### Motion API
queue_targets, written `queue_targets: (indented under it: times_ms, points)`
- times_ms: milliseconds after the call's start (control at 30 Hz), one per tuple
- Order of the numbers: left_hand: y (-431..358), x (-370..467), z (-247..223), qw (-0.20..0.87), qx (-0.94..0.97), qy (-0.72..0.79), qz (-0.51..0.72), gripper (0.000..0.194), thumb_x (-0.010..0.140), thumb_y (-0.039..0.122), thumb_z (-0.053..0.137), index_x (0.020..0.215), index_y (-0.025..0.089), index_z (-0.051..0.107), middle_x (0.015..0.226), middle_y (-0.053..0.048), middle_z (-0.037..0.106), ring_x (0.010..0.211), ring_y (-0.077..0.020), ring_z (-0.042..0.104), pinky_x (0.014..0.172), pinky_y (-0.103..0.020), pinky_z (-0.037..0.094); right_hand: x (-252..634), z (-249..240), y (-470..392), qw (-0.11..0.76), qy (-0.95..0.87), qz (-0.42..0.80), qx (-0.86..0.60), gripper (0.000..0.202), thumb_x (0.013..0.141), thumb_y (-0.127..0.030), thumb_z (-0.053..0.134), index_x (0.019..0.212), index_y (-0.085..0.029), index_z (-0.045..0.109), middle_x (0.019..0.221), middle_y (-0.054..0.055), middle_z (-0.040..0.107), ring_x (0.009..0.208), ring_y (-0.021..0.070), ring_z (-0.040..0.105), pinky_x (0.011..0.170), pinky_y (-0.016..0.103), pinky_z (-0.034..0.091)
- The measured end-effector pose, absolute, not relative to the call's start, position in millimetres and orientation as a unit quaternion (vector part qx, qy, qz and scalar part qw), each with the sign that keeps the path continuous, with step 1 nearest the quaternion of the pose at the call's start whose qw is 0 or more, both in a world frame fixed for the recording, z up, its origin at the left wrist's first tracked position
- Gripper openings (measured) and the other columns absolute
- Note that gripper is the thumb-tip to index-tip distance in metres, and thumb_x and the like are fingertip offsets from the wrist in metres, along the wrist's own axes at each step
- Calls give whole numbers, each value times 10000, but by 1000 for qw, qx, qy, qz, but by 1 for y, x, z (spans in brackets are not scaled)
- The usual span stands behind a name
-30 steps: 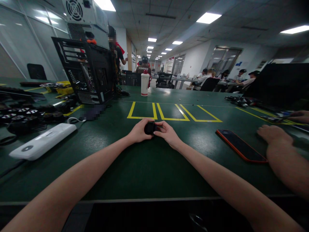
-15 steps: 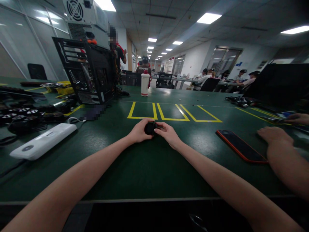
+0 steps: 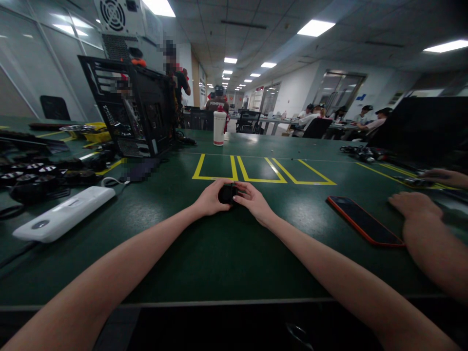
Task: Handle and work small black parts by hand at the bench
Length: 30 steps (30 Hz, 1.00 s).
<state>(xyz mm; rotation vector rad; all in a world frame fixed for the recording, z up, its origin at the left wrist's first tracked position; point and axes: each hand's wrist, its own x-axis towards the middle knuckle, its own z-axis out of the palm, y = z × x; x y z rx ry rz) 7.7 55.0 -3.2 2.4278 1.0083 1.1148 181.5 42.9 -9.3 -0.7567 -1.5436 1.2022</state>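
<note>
Between my hands, just above or on the green table, is a small dark round object; its exact kind is too dark to make out. My left hand is closed round its left side, thumb below and fingers over the top. From the right, my right hand pinches its edge with thumb and fingertips. Beyond my hands, yellow tape outlines mark the tabletop.
A white power strip lies left, near dark parts and an open computer case. A white bottle stands beyond the tape. To the right are a red-edged phone and another person's hands.
Both my hands keep their grip on the dark round object in nearly the same place. The right fingers have shifted very slightly along its edge.
</note>
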Motion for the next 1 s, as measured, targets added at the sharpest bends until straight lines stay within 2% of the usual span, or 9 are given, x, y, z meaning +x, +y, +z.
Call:
queue_targets:
  times_ms: [233,367,500,633,1000]
  points:
    - [55,8,-4,145,838,354,389,597,574,198,657,1118,196,411,1112,-66,504,1038,-231,498,881,-377,408,183,-17,47,487,-643,497,-319,351,607,-115,633,901,-196,460,1003,18,553,1020,167,540,941,369,381]
    - [58,6,-3,165,827,374,386,604,571,222,672,1118,211,416,1108,-64,509,1016,-234,513,870,-397,409,185,-21,50,463,-687,414,-377,465,582,-137,653,995,-192,446,1046,42,536,1050,191,510,962,398,347]
    - [72,-3,-3,214,803,422,362,594,571,325,696,1093,214,435,1086,-62,530,977,-241,536,848,-419,421,187,-18,48,423,-711,335,-451,567,590,-205,667,1105,-191,429,1159,75,481,1111,220,454,981,422,311]
    - [84,-10,-6,271,781,454,333,583,576,408,689,1073,203,462,1069,-73,543,969,-244,543,832,-423,434,184,-12,41,382,-732,288,-484,554,624,-243,647,1136,-194,441,1177,78,470,1122,235,437,977,430,310]
    - [82,-7,-9,230,787,461,339,645,587,412,676,1147,212,427,1084,-74,545,992,-245,542,864,-427,417,180,-9,35,345,-746,199,-533,481,673,-245,592,1131,-165,466,1144,106,488,1079,243,463,943,414,341]
